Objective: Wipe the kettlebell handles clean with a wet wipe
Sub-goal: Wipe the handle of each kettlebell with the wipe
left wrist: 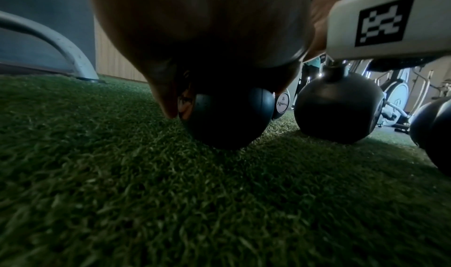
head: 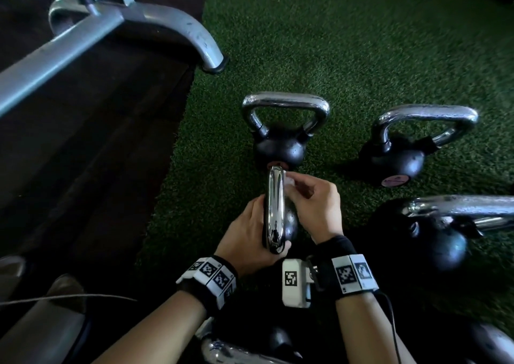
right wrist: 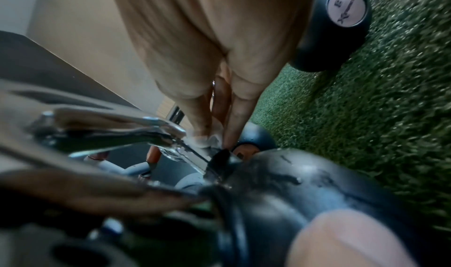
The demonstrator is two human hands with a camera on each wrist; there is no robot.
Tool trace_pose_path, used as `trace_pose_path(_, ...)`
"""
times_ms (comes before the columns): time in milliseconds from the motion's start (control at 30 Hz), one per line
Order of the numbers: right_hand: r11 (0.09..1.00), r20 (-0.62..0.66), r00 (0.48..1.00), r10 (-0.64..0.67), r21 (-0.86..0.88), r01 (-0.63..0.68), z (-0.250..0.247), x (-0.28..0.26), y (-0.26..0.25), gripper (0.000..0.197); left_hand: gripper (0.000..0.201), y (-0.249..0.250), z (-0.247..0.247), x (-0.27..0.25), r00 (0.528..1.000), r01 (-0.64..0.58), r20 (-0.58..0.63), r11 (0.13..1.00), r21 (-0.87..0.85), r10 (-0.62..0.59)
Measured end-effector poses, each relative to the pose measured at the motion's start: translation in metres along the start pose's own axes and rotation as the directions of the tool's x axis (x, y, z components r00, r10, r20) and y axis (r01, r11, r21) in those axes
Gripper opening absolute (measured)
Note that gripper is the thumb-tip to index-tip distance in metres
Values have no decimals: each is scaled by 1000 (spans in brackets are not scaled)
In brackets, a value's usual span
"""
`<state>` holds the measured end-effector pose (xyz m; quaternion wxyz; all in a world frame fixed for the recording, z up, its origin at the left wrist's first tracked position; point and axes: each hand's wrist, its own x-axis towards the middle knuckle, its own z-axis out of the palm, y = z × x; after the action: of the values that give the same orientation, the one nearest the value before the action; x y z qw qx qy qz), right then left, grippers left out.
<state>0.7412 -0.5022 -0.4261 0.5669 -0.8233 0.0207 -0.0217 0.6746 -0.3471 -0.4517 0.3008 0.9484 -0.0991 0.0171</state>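
Nearest the head camera, a chrome handle [head: 222, 349] of one kettlebell is seen at the bottom edge, between the two forearms. Just beyond it, the left hand [head: 247, 241] is wrapped around the near end of the held kettlebell's handle [head: 274, 210], with the thumb laid across the chrome loop. This held kettlebell [head: 290, 224] is tilted so that its handle is seen edge-on, and its black ball is set on the green turf [head: 361, 57]. The right hand [head: 314, 202] is curled around a white wet wipe [head: 289, 181], which is pinched by the fingertips and pressed against the far end of the handle. In the right wrist view, the wipe [right wrist: 209, 140] is seen at the fingertips, against wet chrome. Directly behind, almost touching the handle's far end, a second kettlebell [head: 281, 149] is stood upright. To the right, a third kettlebell [head: 395, 160] is tipped on the turf, and a fourth [head: 436, 241] is lain nearer. Open turf is left beyond them. On the left, the turf's edge is met by dark flooring, where a grey metal frame [head: 167, 21] is planted.
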Motion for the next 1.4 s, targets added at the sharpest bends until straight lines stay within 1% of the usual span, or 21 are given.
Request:
trace_pose_path(67, 1000, -11, 1000, -11, 15, 11, 3, 1, -4, 29, 97, 0, -1, -2, 1000, 15, -1, 999, -43, -15)
trace_pose_path(133, 1000, 9, 1000, -13, -2, 13, 2, 2, -4, 30, 97, -1, -4, -2, 1000, 16, 19, 997, -74, -15)
trace_pose_path(233, 999, 41, 999, -15, -47, 16, 0, 6, -6, 30, 95, -2, -7, 3, 998, -8, 54, 999, -49, 11)
trace_pose_path(333, 994, -9, 994, -105, -44, 104, 0, 8, -19, 27, 94, -2, -13, 8, 996, 14, 90, 997, -81, -6)
trace_pose_path(433, 979, -19, 979, -204, -26, 204, -1, 4, -27, 32, 91, -3, -20, 8, 993, 20, 116, 992, -125, -5)
trace_pose_path(533, 981, 2, 981, -194, -19, 194, -1, 10, -26, 31, 89, -4, -23, 10, 990, 40, 141, 986, -163, -17)
trace_pose_path(600, 984, 23, 984, -178, -20, 178, -2, 17, -26, 30, 86, -7, -23, 14, 989, 43, 150, 987, -157, -19)
trace_pose_path(667, 981, 38, 981, -192, -16, 193, -6, 17, -29, 31, 83, -9, -23, 19, 983, 49, 183, 988, -149, -21)
trace_pose_path(767, 955, 90, 951, -296, 8, 296, -13, 0, -33, 33, 77, -17, -23, 25, 970, 72, 240, 982, -175, -29)
trace_pose_path(833, 933, 146, 922, -359, 22, 360, -17, -14, -36, 33, 67, -19, -23, 27, 960, 91, 277, 975, -201, -33)
trace_pose_path(867, 928, 170, 913, -370, 29, 371, -18, -17, -37, 32, 60, -20, -24, 27, 956, 102, 292, 973, -209, -37)
trace_pose_path(933, 932, 189, 914, -360, 38, 360, -17, -12, -39, 30, 53, -21, -25, 27, 950, 120, 308, 971, -206, -52)
trace_pose_path(1000, 945, 186, 927, -326, 61, 320, -16, -3, -42, 28, 54, -23, -24, 29, 952, 126, 301, 968, -215, -57)
trace_pose_path(1067, 958, 207, 936, -286, 89, 273, -17, -2, -47, 26, 41, -23, -25, 31, 952, 126, 302, 964, -236, -51)
trace_pose_path(1100, 963, 238, 934, -266, 101, 248, -18, -5, -49, 25, 38, -21, -27, 33, 951, 105, 308, 965, -240, -27)
trace_pose_path(1167, 974, 323, 920, -221, 122, 191, -21, -16, -49, 21, 43, -18, -33, 35, 947, 40, 317, 965, -261, 46)
trace_pose_path(1233, 980, 382, 906, -185, 138, 141, -23, -27, -47, 18, 40, -16, -34, 35, 933, -6, 347, 966, -259, 99)
trace_pose_path(1300, 982, 384, 909, -163, 155, 111, -24, -29, -45, 18, 36, -18, -34, 36, 924, -11, 369, 971, -240, 102)
trace_pose_path(1400, 980, 361, 918, -163, 166, 109, -22, -31, -40, 21, 25, -21, -32, 36, 922, -9, 378, 982, -188, 81)
